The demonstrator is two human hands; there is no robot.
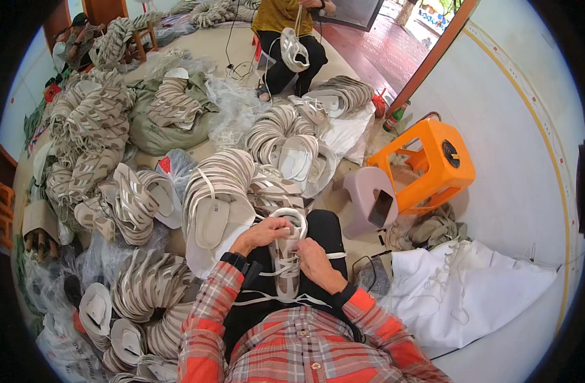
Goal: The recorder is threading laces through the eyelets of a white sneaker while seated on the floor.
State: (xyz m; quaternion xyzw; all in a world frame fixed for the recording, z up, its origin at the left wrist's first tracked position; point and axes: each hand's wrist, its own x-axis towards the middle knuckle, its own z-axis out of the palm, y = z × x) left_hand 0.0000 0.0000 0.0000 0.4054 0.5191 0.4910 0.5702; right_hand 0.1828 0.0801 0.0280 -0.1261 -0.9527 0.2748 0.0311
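A beige and white shoe upper (286, 276) lies over my lap, its opening away from me and its toe end toward me. My left hand (262, 235) is closed on the upper near the opening, fingertips by the top eyelets. At the right eyelet edge, my right hand (320, 266) has its fingers pinched together on what looks like a white shoelace; the exact grip is partly hidden. Loose white laces (264, 297) trail across my dark trousers on both sides of the upper. Close beyond my left hand stands a row of nested shoe uppers (219, 185).
More stacked uppers (91, 121) crowd the left and centre floor among clear plastic bags. To the right are an orange stool (436, 153), a pale stool (356, 191) bearing a phone (382, 207), and white sheeting (465, 297). Ahead, a seated person holds another upper (294, 51).
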